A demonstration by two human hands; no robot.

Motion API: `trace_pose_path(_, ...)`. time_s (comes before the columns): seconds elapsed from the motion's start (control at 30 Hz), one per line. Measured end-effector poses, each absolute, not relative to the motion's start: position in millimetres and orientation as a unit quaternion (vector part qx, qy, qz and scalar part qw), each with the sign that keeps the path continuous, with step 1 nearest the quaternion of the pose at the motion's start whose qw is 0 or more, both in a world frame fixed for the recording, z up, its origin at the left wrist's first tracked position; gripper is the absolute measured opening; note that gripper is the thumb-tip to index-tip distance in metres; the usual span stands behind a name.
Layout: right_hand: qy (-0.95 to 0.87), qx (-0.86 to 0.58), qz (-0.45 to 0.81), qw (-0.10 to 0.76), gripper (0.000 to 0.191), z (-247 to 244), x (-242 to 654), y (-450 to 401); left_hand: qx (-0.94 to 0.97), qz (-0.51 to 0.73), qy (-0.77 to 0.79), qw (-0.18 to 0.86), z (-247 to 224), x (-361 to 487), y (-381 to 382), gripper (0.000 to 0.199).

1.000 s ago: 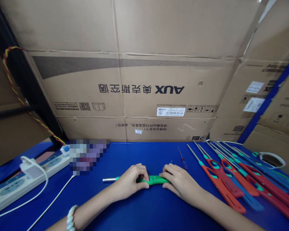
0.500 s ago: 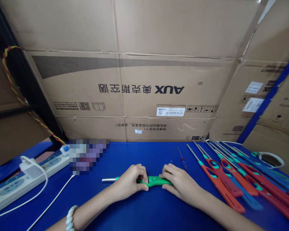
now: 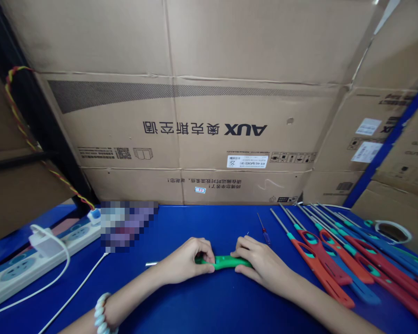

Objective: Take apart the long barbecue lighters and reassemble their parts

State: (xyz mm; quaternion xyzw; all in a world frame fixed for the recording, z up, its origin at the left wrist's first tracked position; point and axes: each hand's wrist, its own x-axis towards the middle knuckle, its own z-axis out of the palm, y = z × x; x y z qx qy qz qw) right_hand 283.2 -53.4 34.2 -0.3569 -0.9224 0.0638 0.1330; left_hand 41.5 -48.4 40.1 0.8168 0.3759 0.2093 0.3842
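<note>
A green long-nosed lighter (image 3: pixel 226 262) lies across the blue table (image 3: pixel 195 306), its metal tube (image 3: pixel 152 264) poking out to the left. My left hand (image 3: pixel 186 260) grips its front part, fingers curled over the top. My right hand (image 3: pixel 259 262) holds the rear of the green handle. Both hands rest on the table. The middle of the lighter shows between them; its ends are hidden under my fingers.
A row of several red and blue lighters (image 3: pixel 329 260) lies at the right, with a small red screwdriver (image 3: pixel 264 231) beside them. A tape roll (image 3: pixel 392 230) sits far right. A white power strip (image 3: pixel 31 264) with plug and cable lies left. Cardboard boxes (image 3: pixel 202 125) wall the back.
My left hand slid slightly left along the lighter and shifted its fingers; less of the metal tube shows. My right hand stayed in place.
</note>
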Motion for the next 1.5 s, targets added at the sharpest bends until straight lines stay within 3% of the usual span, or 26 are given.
trace_pose_path(0.37,-0.925,-0.359,0.038,0.121,0.016,36,282,-54,0.861,0.207,0.362,0.292,34,46,-56,0.010)
trace_pose_path(0.87,-0.925,-0.355,0.023,0.134,0.016,33,281,-55,0.866,0.199,0.370,0.273,30,49,-51,0.019)
trace_pose_path(1.03,-0.919,-0.366,0.053,0.138,0.021,35,282,-54,0.846,0.200,0.386,0.309,38,47,-51,0.022)
trace_pose_path(1.23,-0.894,-0.384,0.138,0.186,0.012,36,283,-51,0.771,0.268,0.375,0.439,35,41,-43,0.019)
trace_pose_path(1.4,-0.874,-0.405,0.188,0.193,0.032,30,281,-52,0.726,0.294,0.366,0.503,28,41,-39,0.033)
trace_pose_path(1.5,-0.868,-0.408,0.201,0.200,0.048,27,283,-49,0.721,0.314,0.398,0.473,23,41,-35,0.037)
